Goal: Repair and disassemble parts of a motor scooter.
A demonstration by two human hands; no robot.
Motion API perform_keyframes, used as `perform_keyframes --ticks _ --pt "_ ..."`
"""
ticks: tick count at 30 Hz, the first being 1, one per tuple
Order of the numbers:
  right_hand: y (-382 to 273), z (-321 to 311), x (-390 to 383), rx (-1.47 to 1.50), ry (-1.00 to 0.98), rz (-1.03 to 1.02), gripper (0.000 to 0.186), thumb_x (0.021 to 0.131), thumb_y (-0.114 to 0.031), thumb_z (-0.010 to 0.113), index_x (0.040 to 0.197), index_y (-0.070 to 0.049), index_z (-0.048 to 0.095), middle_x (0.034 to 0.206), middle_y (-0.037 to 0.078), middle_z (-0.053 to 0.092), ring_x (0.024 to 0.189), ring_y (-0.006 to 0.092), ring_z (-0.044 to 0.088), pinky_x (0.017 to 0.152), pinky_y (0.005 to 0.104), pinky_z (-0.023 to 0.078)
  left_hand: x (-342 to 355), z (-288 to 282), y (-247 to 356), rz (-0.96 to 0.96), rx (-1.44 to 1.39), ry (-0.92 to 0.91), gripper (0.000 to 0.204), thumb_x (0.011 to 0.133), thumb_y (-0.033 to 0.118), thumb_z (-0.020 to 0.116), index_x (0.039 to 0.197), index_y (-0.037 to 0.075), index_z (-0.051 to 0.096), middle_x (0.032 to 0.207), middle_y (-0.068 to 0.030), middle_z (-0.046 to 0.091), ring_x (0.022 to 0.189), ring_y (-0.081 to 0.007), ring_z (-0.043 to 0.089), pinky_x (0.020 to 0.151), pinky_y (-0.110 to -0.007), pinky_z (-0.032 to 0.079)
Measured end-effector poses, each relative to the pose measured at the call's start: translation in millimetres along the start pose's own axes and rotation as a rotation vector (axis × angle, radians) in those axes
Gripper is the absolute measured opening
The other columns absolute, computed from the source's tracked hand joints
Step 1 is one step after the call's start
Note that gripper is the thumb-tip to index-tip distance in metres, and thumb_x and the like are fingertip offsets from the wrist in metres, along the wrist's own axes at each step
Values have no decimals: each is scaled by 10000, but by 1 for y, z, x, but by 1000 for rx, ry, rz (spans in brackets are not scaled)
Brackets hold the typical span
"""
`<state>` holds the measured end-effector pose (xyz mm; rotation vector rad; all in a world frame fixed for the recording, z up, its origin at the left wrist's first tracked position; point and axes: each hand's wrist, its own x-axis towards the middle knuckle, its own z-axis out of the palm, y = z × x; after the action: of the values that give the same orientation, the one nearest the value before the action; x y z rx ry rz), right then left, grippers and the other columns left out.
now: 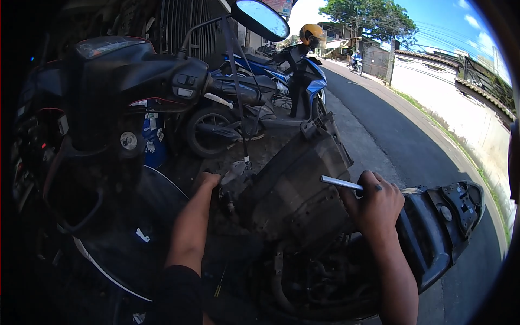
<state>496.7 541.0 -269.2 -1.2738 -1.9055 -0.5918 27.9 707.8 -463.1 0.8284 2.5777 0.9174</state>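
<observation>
My right hand [379, 200] is closed around a silver metal rod [338, 182], held beside a black plastic compartment [292, 195] that stands tilted up from a stripped scooter. Further left, my left hand [210, 180] reaches to the compartment's front end, fingers curled; what they grip is hidden. A dark strap [244, 146] hangs just above it from the mirror area. The scooter's black handlebar [130, 70] with its mirror [260, 19] is at upper left. A thin screwdriver [220, 284] lies low in the middle, beside the exposed dark frame [279, 271].
Behind stands a blue and black scooter [314, 86] with a yellow helmet [312, 33], near a blue drum [154, 141]. A road [401, 135] runs along the right, bordered by a white wall [449, 86]; a person [356, 59] on a motorbike is in the distance.
</observation>
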Motion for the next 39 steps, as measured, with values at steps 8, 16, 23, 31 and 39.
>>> perform_keyframes --ticks 8,16,23,31,39 --pt "-10 18 12 -39 -34 -116 301 772 -316 747 842 -80 573 734 71 595 735 299 650 659 416 448 -298 -70 25 1158 -826 544 255 942 202 554 929 -30 659 853 -132 660 816 -269 619 791 -383 499" --pt "-29 5 9 -21 -27 -188 178 791 -234 654 867 -87 588 789 82 660 713 300 690 650 416 513 -351 -121 129 1579 -25 320 309 939 329 530 855 43 615 758 -142 649 723 -320 652 679 -446 514" --pt "-27 -5 2 103 -3 -359 200 647 -220 716 792 -134 610 690 38 619 680 254 685 619 387 531 -391 -150 101 1427 171 190 244 905 289 631 860 53 592 704 -145 667 626 -334 680 568 -436 536" --pt "-31 -2 1 225 107 -515 267 513 -287 720 717 -182 585 601 -8 577 542 235 626 507 367 476 -430 -152 85 1225 292 210 250 926 285 621 870 45 580 647 -137 653 579 -317 680 522 -411 536" --pt "-42 33 -8 851 51 -346 357 926 -423 591 856 -78 655 897 73 660 794 206 655 689 345 510 -453 -162 60 1022 -147 -174 432 960 392 591 934 -39 613 649 -184 636 635 -304 692 583 -383 530"
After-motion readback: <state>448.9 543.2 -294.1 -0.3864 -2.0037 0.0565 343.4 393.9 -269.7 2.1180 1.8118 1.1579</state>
